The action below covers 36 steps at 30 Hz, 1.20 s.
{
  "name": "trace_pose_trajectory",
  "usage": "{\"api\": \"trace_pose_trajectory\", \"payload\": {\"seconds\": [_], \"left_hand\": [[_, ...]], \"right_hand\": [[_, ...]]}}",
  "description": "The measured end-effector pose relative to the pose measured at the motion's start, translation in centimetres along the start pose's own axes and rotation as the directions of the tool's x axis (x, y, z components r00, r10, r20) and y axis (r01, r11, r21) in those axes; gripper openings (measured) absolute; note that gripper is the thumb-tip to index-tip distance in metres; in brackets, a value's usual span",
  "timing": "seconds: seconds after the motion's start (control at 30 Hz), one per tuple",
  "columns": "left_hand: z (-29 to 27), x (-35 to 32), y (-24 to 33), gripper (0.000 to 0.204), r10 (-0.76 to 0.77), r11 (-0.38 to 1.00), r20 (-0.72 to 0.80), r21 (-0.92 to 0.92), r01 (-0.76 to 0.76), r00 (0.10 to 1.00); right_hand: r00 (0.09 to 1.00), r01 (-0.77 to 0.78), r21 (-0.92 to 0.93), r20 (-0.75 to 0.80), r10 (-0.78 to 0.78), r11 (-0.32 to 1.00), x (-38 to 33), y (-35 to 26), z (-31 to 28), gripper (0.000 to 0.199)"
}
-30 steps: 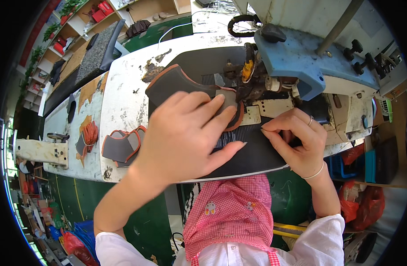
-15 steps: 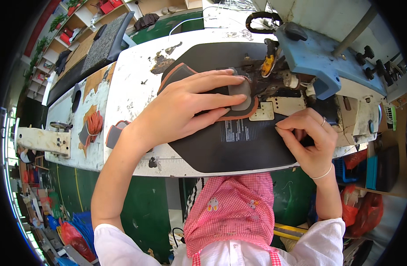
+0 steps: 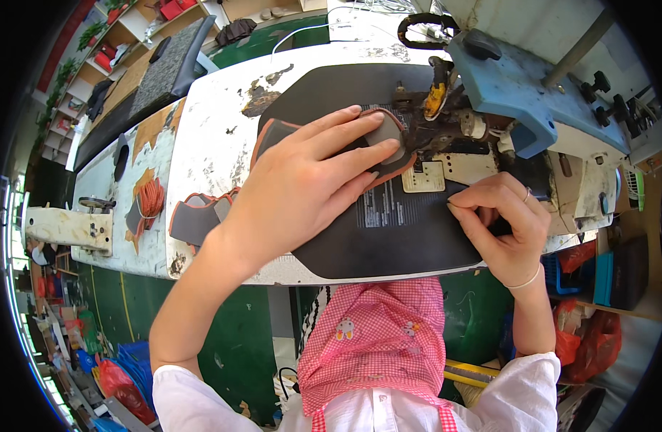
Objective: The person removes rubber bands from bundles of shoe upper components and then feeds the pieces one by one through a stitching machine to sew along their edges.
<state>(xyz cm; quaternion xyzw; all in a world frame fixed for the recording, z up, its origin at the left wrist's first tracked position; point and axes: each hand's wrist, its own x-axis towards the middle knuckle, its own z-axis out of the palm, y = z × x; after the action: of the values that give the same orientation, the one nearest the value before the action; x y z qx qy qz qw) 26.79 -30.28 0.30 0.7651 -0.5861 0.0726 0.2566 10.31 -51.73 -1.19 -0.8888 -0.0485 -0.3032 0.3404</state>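
Observation:
My left hand (image 3: 302, 180) lies flat with fingers stretched over a dark grey shoe-upper piece with an orange-red edge (image 3: 272, 135). Its fingertips press a lighter grey oval patch (image 3: 383, 137) at the piece's right end, close against the head of a blue sewing machine (image 3: 504, 93). Beside the cream needle plate (image 3: 423, 178), thumb and index finger of my right hand (image 3: 507, 223) are pinched together. Whatever they hold, if anything, is too small to make out. Under both hands spreads a black work mat (image 3: 331, 252).
More grey pieces with orange edges (image 3: 194, 219) lie left of my left forearm. Farther left are a bundle of orange-edged pieces (image 3: 151, 201) and a pale machine arm (image 3: 72, 229). A yellow-and-black lever (image 3: 437, 93) stands out from the sewing machine.
My left hand has turned the grey piece on the mat, its far-left end shifting down and left. More of the loose pieces by my forearm show now. My right hand has hardly moved.

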Motion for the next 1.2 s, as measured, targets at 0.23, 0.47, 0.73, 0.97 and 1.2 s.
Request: {"api": "trace_pose_trajectory", "payload": {"seconds": [0.23,0.47,0.73,0.97,1.2], "left_hand": [[0.5,-0.7,4.7,0.041,-0.195,0.966,-0.042,0.163,0.2,0.98],[-0.2,-1.5,7.9,0.045,-0.268,0.95,0.017,0.168,0.262,0.963],[0.6,-1.8,8.5,0.053,-0.295,0.939,0.03,0.197,0.284,0.955],[1.0,-1.5,7.1,0.053,-0.266,0.943,-0.008,0.205,0.262,0.964],[1.3,-0.8,5.8,0.05,-0.251,0.947,-0.027,0.2,0.251,0.968]], "right_hand": [[1.0,0.008,-0.004,0.0,-0.008,1.0,0.1,0.0,-0.1,0.016],[1.0,0.017,0.019,0.0,-0.017,1.0,0.0,0.1,0.0,0.016],[0.999,0.041,0.01,-0.002,-0.041,0.999,0.1,0.1,0.0,0.016],[0.999,0.047,0.001,-0.009,-0.047,0.999,-0.1,0.2,0.0,0.017],[0.998,0.064,0.002,-0.018,-0.064,0.998,-0.1,0.3,-0.1,0.017]]}}
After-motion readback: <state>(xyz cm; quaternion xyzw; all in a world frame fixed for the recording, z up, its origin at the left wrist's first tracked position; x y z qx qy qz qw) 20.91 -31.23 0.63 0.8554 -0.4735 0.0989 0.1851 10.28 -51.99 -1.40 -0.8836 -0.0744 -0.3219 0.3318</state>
